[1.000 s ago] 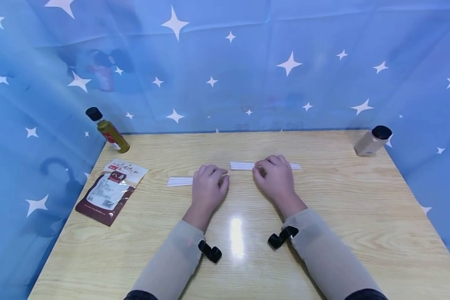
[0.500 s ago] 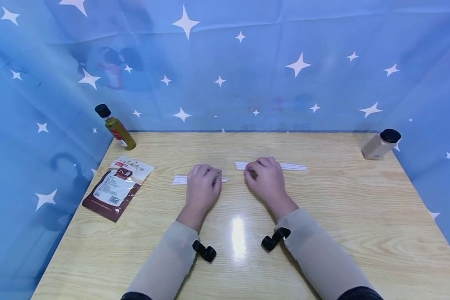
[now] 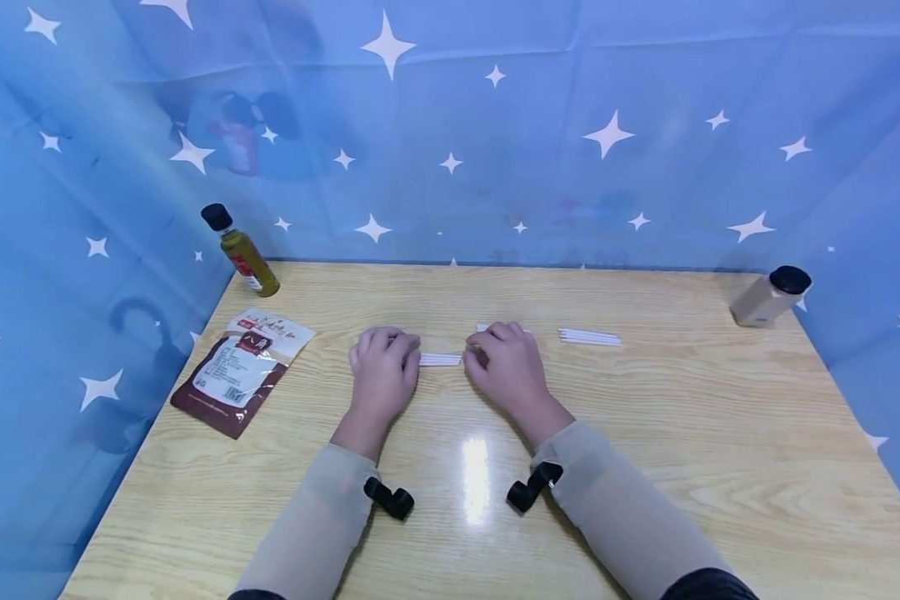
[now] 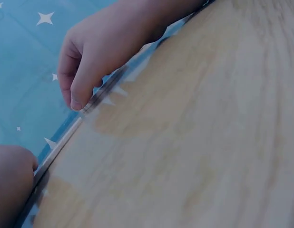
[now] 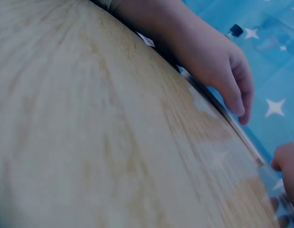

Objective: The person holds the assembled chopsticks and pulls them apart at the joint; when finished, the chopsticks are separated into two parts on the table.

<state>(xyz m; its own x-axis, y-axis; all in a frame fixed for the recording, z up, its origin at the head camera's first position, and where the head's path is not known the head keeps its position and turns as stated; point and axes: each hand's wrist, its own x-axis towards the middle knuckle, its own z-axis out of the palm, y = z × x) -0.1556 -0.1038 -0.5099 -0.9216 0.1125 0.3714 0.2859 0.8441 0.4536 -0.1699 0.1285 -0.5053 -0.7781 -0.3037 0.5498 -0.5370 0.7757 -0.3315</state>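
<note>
A row of thin white sticks [image 3: 440,359] lies flat on the table between my two hands. My left hand [image 3: 381,375] is at its left end, fingers loosely bent and covering that end. Near the right end is my right hand [image 3: 512,367], its thumb close to the stick tips. Bits of another white stick group [image 3: 482,327] peek out behind the right hand, and a separate bundle of white sticks [image 3: 588,337] lies to the right. In the right wrist view the left hand [image 5: 213,59] has its fingertips just by a stick [image 5: 247,142]; contact is unclear.
An olive-coloured bottle [image 3: 250,265] with a black cap stands at the back left. Before it lies a brown and white spice bag [image 3: 240,367]. A black-lidded jar [image 3: 771,297] stands at the back right. A blue star-patterned cloth [image 3: 495,150] borders the wooden table [image 3: 690,450].
Both hands have moved left along the sticks. The right hand has come off the right-hand sticks to the left row's end, and a gap now shows between the stick groups on the right.
</note>
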